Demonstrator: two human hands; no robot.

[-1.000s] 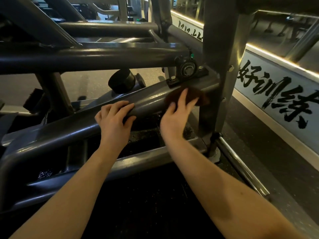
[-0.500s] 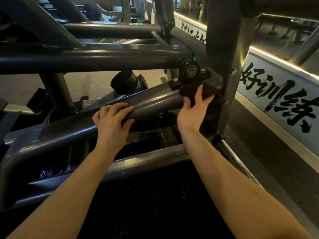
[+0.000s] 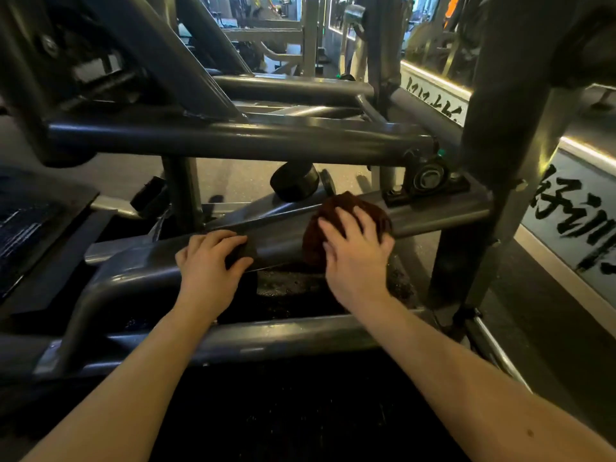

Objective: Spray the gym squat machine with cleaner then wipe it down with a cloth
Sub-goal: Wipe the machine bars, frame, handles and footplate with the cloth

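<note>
Reaching forward over the squat machine's lower rail (image 3: 266,335), both bare forearms lead to the sloped grey tube (image 3: 276,241) just beyond it; the tube's long axis runs from lower left up to the right, and its high end points at the upright post (image 3: 500,168). The left hand (image 3: 213,258) holds the tube partway up, fingers bent over the top and thumb on the near face. The right hand (image 3: 356,251) clasps a bunched brown cloth (image 3: 346,208) against the tube, fingers spread and bent over it. The cloth lies on the tube's top and near side, close to the left hand but not touching it. Half a second ago the cloth was pressed up at the tube's high end, right against the post; it has since slid down the slope toward the left hand, which has kept its place. Behind the cloth sits a black round bumper (image 3: 295,180); up-slope is the bolted bearing block (image 3: 428,178); farthest right is a wall banner (image 3: 573,225) with black brush characters.
</note>
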